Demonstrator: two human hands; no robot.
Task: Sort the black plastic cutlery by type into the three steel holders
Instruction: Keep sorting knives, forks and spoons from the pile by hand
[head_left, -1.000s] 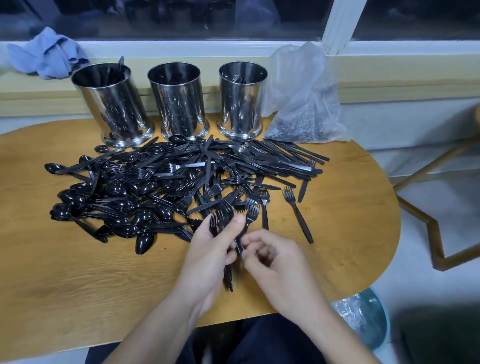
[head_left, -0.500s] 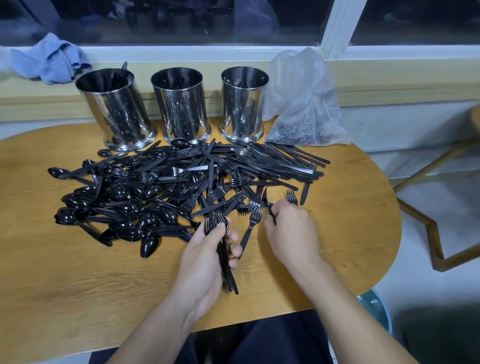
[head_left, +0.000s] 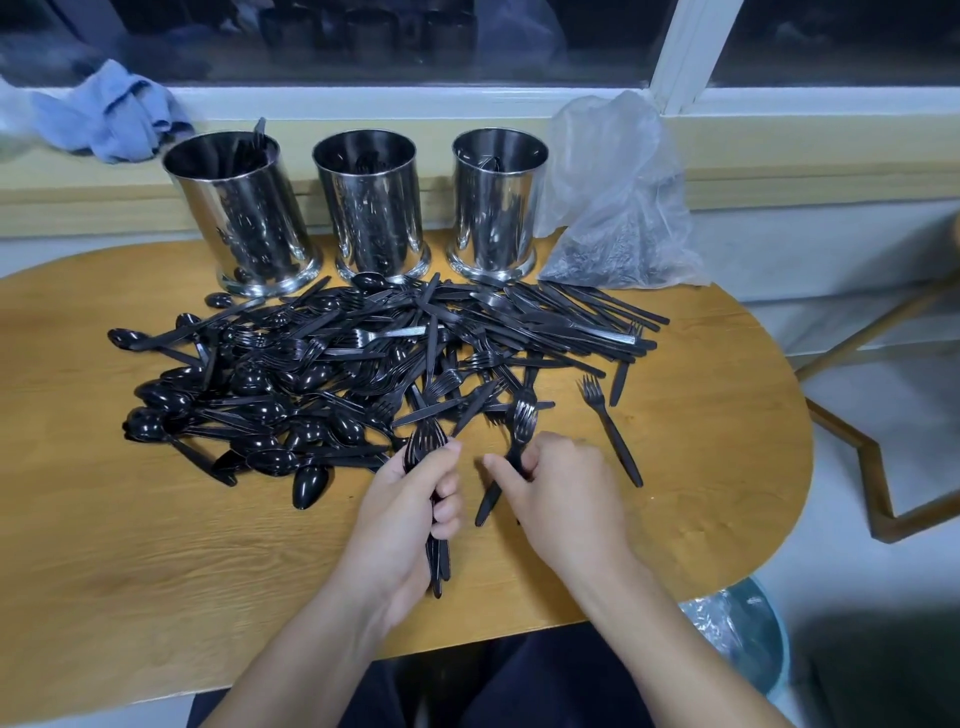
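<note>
Head view: entries run from the fingers outward.
Left hand: clenched round a fork bundle, tines away.
Right hand: pinching one fork, handle slanting toward the body.
Stray fork: right of the right hand, apart; nearest that hand.
Pile: on the desk, beyond both hands.
Holders: three, upright behind the pile.

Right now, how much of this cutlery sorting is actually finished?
Barely begun. A few black pieces poke out of the three steel holders, so some sorting looks done. The left hand grips a bundle of forks, and the right hand pinches another fork at the heap's edge. Left: the big pile of cutlery still on the table, plus a lone fork beside it.
</note>
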